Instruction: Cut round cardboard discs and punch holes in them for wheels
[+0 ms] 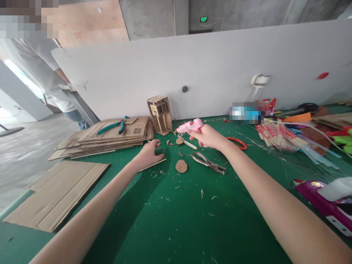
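My right hand [207,136] is wrapped round the grip of a pink hot glue gun [190,126], its nozzle pointing left over a small cardboard disc [179,141]. My left hand [150,156] hovers low over the table, thumb and fingers apart, with no held object visible. A thin wooden stick [152,165] lies beside its thumb. Between my arms rests a round cardboard disc [181,166] with a hole at its centre. Metal pliers [209,162] lie to the right of it. A flat wooden stick [190,145] lies beneath the glue gun.
A cardboard box structure [160,115] stands against the white panel. Stacked cardboard [118,134] at left carries teal-handled pliers [111,127]. A loose cardboard sheet [59,194] lies nearer. Orange handles [238,143], packaged sticks [277,136] and a purple power strip [324,205] are right. A person [41,62] stands left.
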Action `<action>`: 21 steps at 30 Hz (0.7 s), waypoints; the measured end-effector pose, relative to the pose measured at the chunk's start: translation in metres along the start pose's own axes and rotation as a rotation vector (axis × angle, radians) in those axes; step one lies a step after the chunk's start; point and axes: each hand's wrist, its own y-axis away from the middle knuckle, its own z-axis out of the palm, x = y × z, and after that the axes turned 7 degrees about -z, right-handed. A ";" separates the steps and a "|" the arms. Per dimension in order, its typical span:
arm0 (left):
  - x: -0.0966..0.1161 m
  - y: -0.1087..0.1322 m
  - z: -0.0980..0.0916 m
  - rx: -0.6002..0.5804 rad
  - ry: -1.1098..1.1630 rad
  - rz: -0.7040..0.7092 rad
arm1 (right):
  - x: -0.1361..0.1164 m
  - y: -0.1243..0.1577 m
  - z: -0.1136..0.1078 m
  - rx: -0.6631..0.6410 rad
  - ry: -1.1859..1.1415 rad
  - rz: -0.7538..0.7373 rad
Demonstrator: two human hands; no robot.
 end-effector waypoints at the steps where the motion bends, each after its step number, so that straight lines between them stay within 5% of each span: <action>1: -0.001 0.000 -0.001 0.004 0.004 0.003 | -0.003 0.000 -0.002 -0.008 -0.021 -0.014; 5: -0.002 0.000 -0.005 0.002 0.018 0.021 | -0.008 -0.001 -0.006 0.017 -0.004 -0.041; 12: 0.028 -0.022 0.007 0.014 -0.016 0.105 | 0.011 -0.007 0.008 0.304 0.131 -0.065; 21: 0.066 -0.062 0.035 0.010 0.019 0.015 | 0.045 -0.017 0.032 0.294 0.194 0.064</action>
